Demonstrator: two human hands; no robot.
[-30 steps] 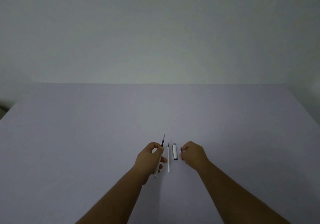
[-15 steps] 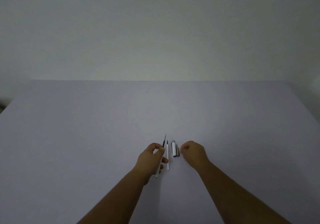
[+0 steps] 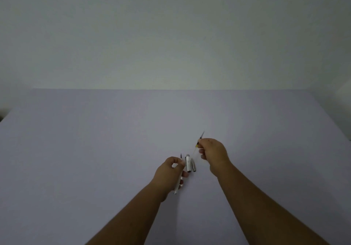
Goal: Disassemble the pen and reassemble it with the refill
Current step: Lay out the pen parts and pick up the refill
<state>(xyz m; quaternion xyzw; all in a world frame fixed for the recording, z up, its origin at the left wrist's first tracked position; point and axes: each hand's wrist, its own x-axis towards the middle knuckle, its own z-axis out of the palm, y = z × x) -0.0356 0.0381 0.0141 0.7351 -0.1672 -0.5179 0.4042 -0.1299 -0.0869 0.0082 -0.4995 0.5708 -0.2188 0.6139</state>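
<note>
- Resting on the pale lilac-grey desk (image 3: 114, 149), the loose pen parts lie near its front edge, between the 2 hands.
- Left hand (image 3: 168, 174): fingers curled shut around the slim white cylindrical pen barrel (image 3: 178, 183). The barrel runs diagonally under the palm; its lower end, with a small metallic tip, projects below the hand toward the camera.
- A thin dark point (image 3: 181, 156) projects above the left thumb and forefinger. Whether it belongs to the barrel or to a separate insert cannot be told.
- Right hand (image 3: 213, 152): raised above the desk, farther from the camera than the left hand, thumb and forefinger pinched shut on the thin translucent refill with a dark tip (image 3: 199, 142). The refill is tilted, dark end pointing up and away; it is motion-blurred, and a small yellowish mark shows near the fingertips.
- White pen cap with a silver end (image 3: 188, 163): lies flat on the desk, just right of the left hand's fingers, long axis pointing away from the camera.
- Short grey metallic sleeve-shaped part (image 3: 194, 165): lies parallel to the cap, just beside it on its right; contact between the 2 cannot be confirmed.
- Both forearms enter from the bottom edge, bare.
</note>
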